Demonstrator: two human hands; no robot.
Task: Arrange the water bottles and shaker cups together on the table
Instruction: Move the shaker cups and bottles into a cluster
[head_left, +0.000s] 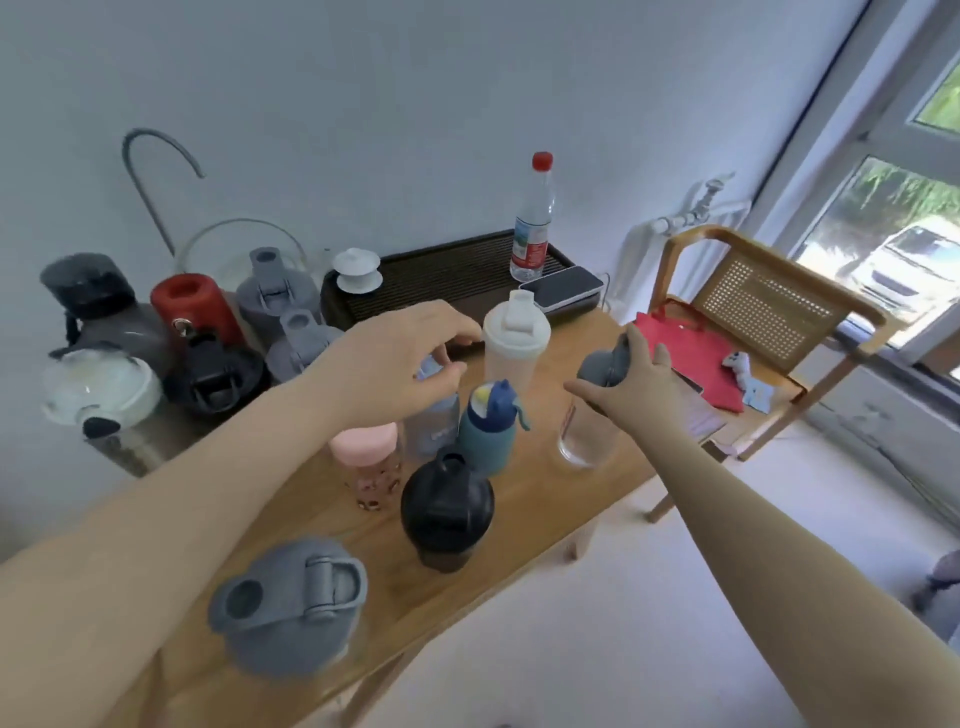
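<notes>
Wooden table (540, 499) crowded with bottles and shakers: pink-lidded bottle (366, 462), teal bottle (488, 431) and black shaker (447, 512) between the hands, white shaker (514, 348) just beyond them, dark slatted tray (447, 280) farther back.

The top of a pale blue bottle (434, 421) is hidden beneath the left hand (400, 358). A clear shaker's grey lid (602, 366) is partly covered by the right hand (636, 389). Both forearms are cut off by the frame's edge.
</notes>
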